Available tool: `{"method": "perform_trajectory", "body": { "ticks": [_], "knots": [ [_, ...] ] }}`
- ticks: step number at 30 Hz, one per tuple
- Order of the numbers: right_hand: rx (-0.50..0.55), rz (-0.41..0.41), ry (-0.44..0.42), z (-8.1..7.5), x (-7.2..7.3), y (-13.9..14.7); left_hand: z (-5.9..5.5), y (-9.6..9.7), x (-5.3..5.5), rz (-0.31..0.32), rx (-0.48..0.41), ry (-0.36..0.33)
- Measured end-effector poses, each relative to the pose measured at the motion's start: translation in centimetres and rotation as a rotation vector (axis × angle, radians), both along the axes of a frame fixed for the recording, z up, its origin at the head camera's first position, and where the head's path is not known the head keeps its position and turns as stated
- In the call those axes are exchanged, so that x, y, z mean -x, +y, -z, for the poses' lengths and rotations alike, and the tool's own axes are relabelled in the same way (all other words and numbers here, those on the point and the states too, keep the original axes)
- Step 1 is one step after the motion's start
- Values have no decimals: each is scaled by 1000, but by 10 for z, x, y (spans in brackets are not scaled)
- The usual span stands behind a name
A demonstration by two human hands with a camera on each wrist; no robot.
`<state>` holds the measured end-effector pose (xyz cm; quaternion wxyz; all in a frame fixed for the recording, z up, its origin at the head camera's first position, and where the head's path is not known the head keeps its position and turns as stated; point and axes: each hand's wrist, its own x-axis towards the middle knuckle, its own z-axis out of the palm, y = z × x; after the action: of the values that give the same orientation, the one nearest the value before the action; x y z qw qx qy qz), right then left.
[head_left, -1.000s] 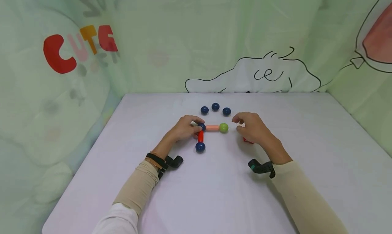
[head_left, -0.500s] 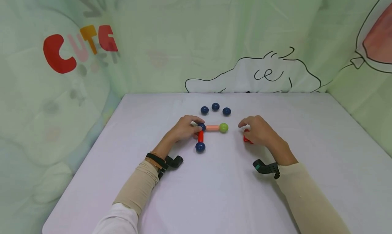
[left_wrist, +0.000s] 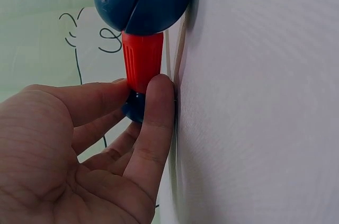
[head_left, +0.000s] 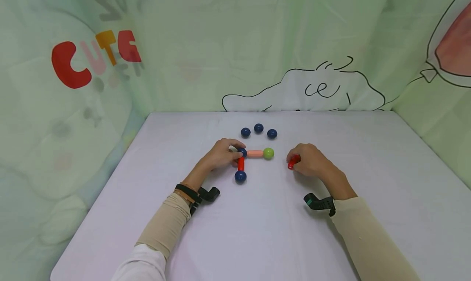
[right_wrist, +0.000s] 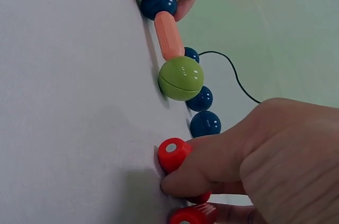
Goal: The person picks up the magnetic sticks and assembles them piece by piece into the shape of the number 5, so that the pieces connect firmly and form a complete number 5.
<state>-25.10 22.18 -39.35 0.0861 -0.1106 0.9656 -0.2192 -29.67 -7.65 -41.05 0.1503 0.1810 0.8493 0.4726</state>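
My left hand pinches the dark blue ball at the corner of an L-shaped piece on the table. From that ball a red rod runs toward me to a second blue ball, and a pink rod runs right to a green ball. To the right, my right hand pinches a loose red rod between thumb and fingers; a silvery disc shows in its end. Another red rod lies beneath that hand in the right wrist view, and more red is partly hidden behind the thumb.
Behind the L-shaped piece sit three loose blue balls on the white tabletop. A printed green curtain hangs along the back and sides. Each wrist wears a black camera mount.
My right hand has moved right and toward me, away from the green ball, and has taken hold of a red rod. The left hand stays on the corner ball.
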Motion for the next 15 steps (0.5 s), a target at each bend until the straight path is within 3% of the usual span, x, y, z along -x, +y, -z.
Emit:
{"method": "perform_trajectory", "body": {
  "ticks": [8,15],
  "knots": [
    [4,9,16,-1,-3,-2,1,0,1,-2,1,-4],
    [18,-46,102,-2,-5,-11,2,0,2,-11,2,-13]
  ]
}}
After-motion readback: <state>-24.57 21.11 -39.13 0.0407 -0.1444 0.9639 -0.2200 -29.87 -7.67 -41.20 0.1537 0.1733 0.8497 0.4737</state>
